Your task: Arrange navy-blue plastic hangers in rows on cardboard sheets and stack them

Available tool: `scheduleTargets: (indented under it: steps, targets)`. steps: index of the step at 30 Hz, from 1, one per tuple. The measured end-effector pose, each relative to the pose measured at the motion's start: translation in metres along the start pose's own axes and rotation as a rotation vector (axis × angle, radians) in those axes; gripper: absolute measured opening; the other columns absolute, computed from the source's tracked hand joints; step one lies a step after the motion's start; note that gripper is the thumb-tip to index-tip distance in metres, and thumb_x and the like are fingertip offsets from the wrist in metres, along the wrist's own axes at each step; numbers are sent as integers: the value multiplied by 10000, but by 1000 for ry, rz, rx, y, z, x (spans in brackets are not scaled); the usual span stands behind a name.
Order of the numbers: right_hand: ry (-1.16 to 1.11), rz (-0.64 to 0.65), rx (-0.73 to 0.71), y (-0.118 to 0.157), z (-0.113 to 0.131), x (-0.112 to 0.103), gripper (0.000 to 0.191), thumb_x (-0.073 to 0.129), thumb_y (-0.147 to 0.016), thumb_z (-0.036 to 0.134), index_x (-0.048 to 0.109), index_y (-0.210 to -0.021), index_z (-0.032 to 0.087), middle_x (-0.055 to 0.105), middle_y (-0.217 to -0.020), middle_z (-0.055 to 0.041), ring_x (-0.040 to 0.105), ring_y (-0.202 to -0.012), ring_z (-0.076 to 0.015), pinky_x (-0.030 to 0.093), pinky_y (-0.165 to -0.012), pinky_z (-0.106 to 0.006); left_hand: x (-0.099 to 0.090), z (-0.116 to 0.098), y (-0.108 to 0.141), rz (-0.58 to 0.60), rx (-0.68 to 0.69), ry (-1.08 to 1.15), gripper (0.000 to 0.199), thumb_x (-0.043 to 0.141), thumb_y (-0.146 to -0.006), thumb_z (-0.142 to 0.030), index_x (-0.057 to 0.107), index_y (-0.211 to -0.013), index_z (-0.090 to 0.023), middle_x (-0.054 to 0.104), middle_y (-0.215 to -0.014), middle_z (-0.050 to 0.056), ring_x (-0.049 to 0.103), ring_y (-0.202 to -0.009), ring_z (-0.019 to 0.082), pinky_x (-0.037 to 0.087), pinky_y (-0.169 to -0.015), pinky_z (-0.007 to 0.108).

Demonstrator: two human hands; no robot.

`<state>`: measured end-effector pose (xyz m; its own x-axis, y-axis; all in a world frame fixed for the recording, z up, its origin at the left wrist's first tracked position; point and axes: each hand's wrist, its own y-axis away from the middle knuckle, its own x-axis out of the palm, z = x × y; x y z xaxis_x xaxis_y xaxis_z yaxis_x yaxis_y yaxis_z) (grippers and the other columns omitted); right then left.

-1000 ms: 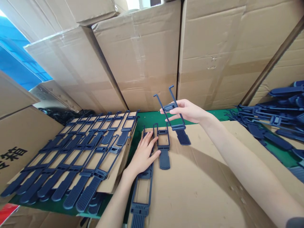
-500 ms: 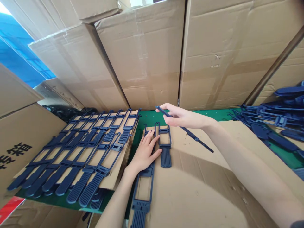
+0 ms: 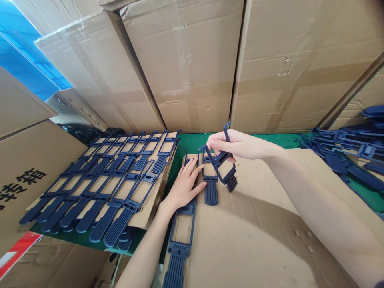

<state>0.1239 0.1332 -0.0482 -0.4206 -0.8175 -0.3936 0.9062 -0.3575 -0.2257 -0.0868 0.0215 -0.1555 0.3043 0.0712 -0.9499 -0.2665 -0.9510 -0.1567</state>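
Note:
My right hand [image 3: 237, 143] pinches a dark blue plastic frame with a ribbed paddle end [image 3: 222, 159], tilted in the air over the cardboard sheet [image 3: 255, 240]. My left hand [image 3: 183, 187] lies flat with fingers spread at the sheet's left edge. Its fingertips touch a similar frame [image 3: 211, 193] lying there, ribbed end toward me. Another frame [image 3: 179, 250] lies nearer to me, below the left wrist. A further frame is mostly hidden under the left hand.
At left, a cardboard stack [image 3: 150, 214] carries rows of the same frames [image 3: 96, 212]. A loose pile of dark blue parts [image 3: 354, 160] lies at right on the green surface [image 3: 372, 196]. Large cartons [image 3: 186, 80] wall off the back.
My right hand has turned the held frame from edge-on to facing me, and its ribbed end now hangs lower left. My left hand stays in place; the view shifts slightly.

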Motion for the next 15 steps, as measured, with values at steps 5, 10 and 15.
scheduleTargets:
  steps: [5, 10, 15]
  targets:
    - [-57, 14, 125, 1, 3, 2, 305, 610, -844, 486, 608, -943, 198, 617, -736, 5, 526, -490, -83, 379, -401, -188, 3, 3, 0, -22, 9, 34, 616, 453, -948, -441, 238, -1476, -208, 155, -1575, 108, 92, -1458, 252, 151, -1174, 476]
    - [-123, 262, 310, 1, 0, 2, 408, 675, -784, 492, 588, -1011, 165, 667, -747, -22, 595, -523, -108, 467, -469, -204, 2, 3, 1, -68, 33, 140, 595, 462, -950, -417, 233, -1468, -238, 182, -1570, 101, 114, -1455, 262, 151, -1171, 501]
    - [-187, 451, 335, -2, -9, 1, 371, 684, -784, 469, 585, -939, 147, 689, -774, -43, 652, -628, -134, 506, -554, -219, -2, 1, 2, -117, 1, 203, 424, 463, -953, -361, 404, -1355, -240, 304, -1519, 116, 147, -1447, 286, 133, -1158, 546]
